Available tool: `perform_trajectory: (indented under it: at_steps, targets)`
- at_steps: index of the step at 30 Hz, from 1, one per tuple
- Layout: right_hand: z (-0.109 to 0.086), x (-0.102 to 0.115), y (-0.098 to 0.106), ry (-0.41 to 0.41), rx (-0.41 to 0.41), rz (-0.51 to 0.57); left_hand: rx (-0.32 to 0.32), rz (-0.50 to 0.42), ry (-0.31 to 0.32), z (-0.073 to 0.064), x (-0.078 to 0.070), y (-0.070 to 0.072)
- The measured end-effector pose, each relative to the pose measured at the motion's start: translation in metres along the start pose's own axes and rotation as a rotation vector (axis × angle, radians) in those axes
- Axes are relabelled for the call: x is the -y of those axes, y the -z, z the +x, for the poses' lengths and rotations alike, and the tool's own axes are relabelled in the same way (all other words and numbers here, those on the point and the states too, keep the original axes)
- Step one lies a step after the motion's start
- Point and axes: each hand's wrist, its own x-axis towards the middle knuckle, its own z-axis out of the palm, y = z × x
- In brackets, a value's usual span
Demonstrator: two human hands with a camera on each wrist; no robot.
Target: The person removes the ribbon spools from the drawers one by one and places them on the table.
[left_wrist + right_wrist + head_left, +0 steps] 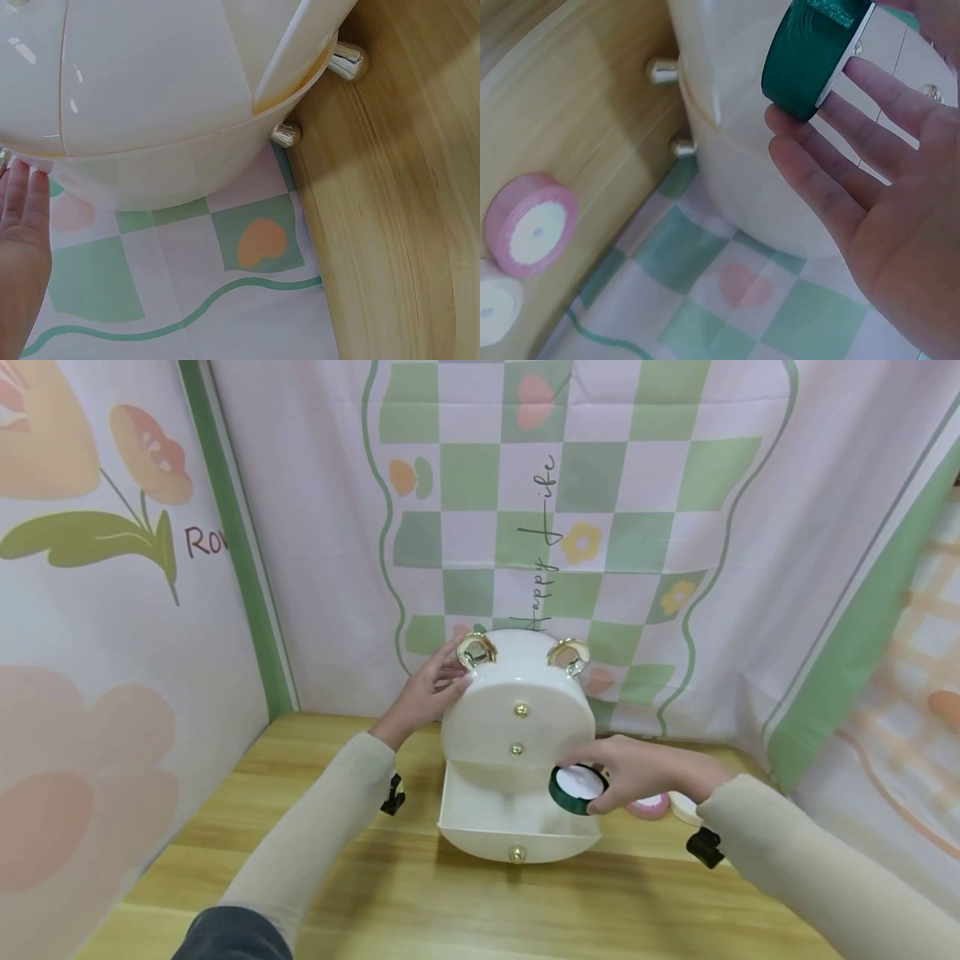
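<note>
A white storage box (pixel 480 718) with golden ears and round gold knobs stands on the table, its lowest drawer (pixel 480 814) pulled out. My left hand (pixel 426 693) rests against the box's upper left side by the ear, and its straight fingers show at the edge in the left wrist view. Over the right part of the drawer, my right hand (pixel 633 768) grips a roll of dark green ribbon (pixel 562 795) between thumb and fingers. The roll is tilted, with its white core facing up. In the right wrist view the green ribbon roll (pixel 810 56) shows its glossy side.
Right of the box, a pink ribbon roll (pixel 648 807) and a cream ribbon roll (pixel 684 808) lie on the wooden table (pixel 360 893), partly behind my right hand. A checkered cloth (pixel 468 477) hangs close behind the box. Short gold feet (pixel 349 60) hold the box up.
</note>
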Motion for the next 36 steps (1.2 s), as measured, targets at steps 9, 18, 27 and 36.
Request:
perform_trajectory:
  at_steps: [9,18,27,36]
  targets:
    - [-0.021,-0.012,0.002,-0.091,-0.02,-0.016,-0.006,0.014,0.006,-0.002,0.0,0.001]
    - [-0.042,-0.029,-0.001,-0.175,-0.005,0.103,-0.001,0.012,0.009,-0.003,-0.001,0.001]
    - [-0.06,-0.047,-0.014,-0.158,-0.049,0.107,0.0,0.006,0.007,-0.002,-0.001,0.001]
    - [-0.072,-0.063,-0.03,-0.129,-0.068,0.155,0.006,0.013,0.012,-0.002,-0.003,0.0]
